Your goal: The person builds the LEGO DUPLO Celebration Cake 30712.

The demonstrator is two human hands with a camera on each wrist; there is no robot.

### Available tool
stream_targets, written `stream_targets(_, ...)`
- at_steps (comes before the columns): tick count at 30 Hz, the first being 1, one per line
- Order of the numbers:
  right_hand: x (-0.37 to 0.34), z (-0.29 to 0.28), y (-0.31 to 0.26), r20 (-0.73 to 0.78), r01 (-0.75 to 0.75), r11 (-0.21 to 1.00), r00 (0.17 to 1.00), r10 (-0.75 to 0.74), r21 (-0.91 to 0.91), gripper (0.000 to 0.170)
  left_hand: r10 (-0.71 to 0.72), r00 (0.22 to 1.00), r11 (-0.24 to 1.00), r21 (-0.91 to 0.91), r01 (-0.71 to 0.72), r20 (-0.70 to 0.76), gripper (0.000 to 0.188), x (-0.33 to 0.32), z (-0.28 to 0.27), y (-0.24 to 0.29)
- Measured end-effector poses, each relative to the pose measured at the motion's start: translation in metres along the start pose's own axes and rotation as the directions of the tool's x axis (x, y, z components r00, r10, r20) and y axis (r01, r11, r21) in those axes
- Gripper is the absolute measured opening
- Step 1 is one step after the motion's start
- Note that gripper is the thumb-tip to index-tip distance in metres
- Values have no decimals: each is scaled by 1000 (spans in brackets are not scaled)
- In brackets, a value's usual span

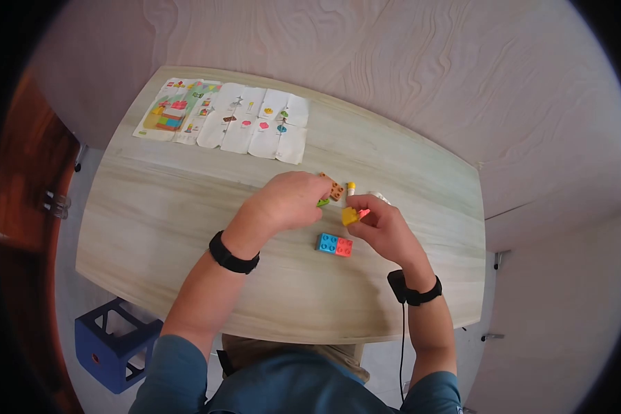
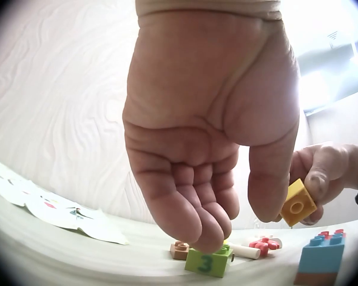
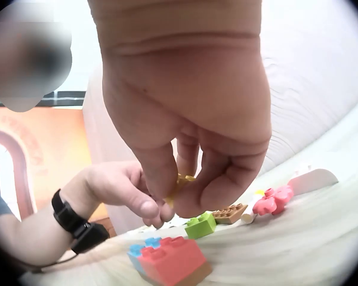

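Observation:
My right hand (image 1: 383, 228) pinches a yellow brick (image 1: 350, 216) between thumb and fingers, above the table. In the left wrist view the hollow underside of that yellow brick (image 2: 298, 203) shows. My left hand (image 1: 286, 201) hovers beside a green brick (image 2: 207, 262) marked with a 3, its fingers loosely bent downward and its fingertips close over the brick. Nearer my body stands a block of blue and red bricks (image 1: 334, 244) on a brown base. A brown studded plate (image 1: 334, 188) lies just past the green brick, partly hidden by my left hand in the head view.
A white stick piece with a yellow top (image 1: 351, 188) lies beyond my right hand. Next to it are a pinkish-red flower-shaped piece (image 3: 273, 201) and a white curved piece (image 3: 313, 180). An unfolded picture sheet (image 1: 221, 117) covers the table's far left. A blue stool (image 1: 114, 345) stands on the floor.

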State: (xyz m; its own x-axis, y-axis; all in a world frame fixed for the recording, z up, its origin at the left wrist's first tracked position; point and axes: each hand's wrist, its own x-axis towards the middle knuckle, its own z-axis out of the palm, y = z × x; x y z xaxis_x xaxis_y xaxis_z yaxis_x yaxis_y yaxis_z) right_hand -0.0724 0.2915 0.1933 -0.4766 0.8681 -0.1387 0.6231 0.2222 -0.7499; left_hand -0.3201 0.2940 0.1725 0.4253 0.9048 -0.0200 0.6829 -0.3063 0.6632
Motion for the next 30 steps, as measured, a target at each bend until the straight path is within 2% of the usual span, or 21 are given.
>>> stream_targets(1, -4, -4, 1, 40, -58, 990, 998, 53, 129, 46, 25, 1000, 1000, 2, -25, -14, 27, 1, 3, -1)
stream_targets(2, -8, -8, 7, 36, -58, 990, 998, 54, 127, 46, 50, 998, 999, 4, -50, -28, 28, 2, 4, -1)
stream_targets(4, -14, -11, 17, 183, -124, 933, 981, 64, 337, 49, 59, 998, 998, -8, -59, -15, 28, 2, 6, -1)
stream_targets(9, -22, -7, 22, 176, -116, 851, 984, 28, 512, 53, 38, 999, 999, -14, -38, 21, 31, 2, 7, -1)
stream_targets(11, -24, -8, 25, 176, -114, 819, 984, 16, 562, 54, 69, 988, 996, 58, -61, -136, 32, 3, 13, -6)
stream_targets(13, -26, -10, 27, 247, -218, 616, 968, 39, 757, 56, 50, 988, 998, 50, -44, -143, 34, 4, 12, -5)
stream_targets(15, -29, -12, 29, 265, -231, 556, 964, 20, 799, 57, 29, 988, 999, 40, -23, -150, 35, 5, 11, -5)
stream_targets(16, -29, -11, 27, 281, -244, 492, 960, -1, 836, 57, 58, 990, 998, 20, -56, -131, 36, 5, 11, -6)
stream_targets(17, -31, -9, 23, 285, -247, 492, 959, -1, 835, 57, 88, 990, 996, 0, -88, -113, 38, 6, 11, -6)
stream_targets(19, -35, -3, 11, 103, -106, 777, 993, 53, 620, 59, 116, 988, 993, -18, -119, -99, 38, 7, 12, -7)
stream_targets(20, -37, 0, 10, 104, -106, 777, 993, 53, 621, 59, 149, 985, 988, -37, -152, -84, 38, 7, 11, -4)
stream_targets(21, -39, 2, 10, 42, -23, 890, 999, 4, 456, 60, 149, 985, 988, -37, -152, -84, 38, 6, 9, 0)
stream_targets(22, -41, 4, 8, -9, 57, 962, 998, -57, 267, 61, 85, 996, 994, -76, -84, 18, 37, 2, -3, 14)
stream_targets(23, -43, 7, 5, -11, 57, 962, 998, -56, 268, 61, 25, 992, 994, -107, -12, 121, 37, 0, -9, 22)
stream_targets(24, -44, 8, 1, -73, 161, 974, 986, -151, 163, 63, 26, 992, 994, -106, -14, 121, 37, -2, -8, 23)
stream_targets(25, -45, 10, -3, -124, 257, 965, 960, -250, 49, 66, 67, 985, 973, -230, -29, 157, 38, -5, -6, 24)
stream_targets(26, -45, 11, -7, -127, 259, 965, 960, -251, 48, 66, 112, 976, 935, -351, -40, 187, 40, -6, -5, 25)
stream_targets(27, -44, 13, -10, -154, 330, 942, 930, -335, -54, 67, 114, 976, 936, -350, -43, 186, 40, -3, -3, 26)
stream_targets(28, -44, 12, -12, -172, 394, 905, 892, -418, -157, 68, 176, 953, 877, -480, -38, 247, 44, 1, 1, 27)
stream_targets(29, -44, 12, -10, -174, 396, 904, 890, -421, -161, 68, 245, 923, 800, -599, -20, 297, 48, 4, 2, 28)
stream_targets(30, -45, 12, -5, -171, 437, 855, 854, -492, -278, 70, 247, 923, 802, -597, -24, 295, 48, 4, 2, 30)
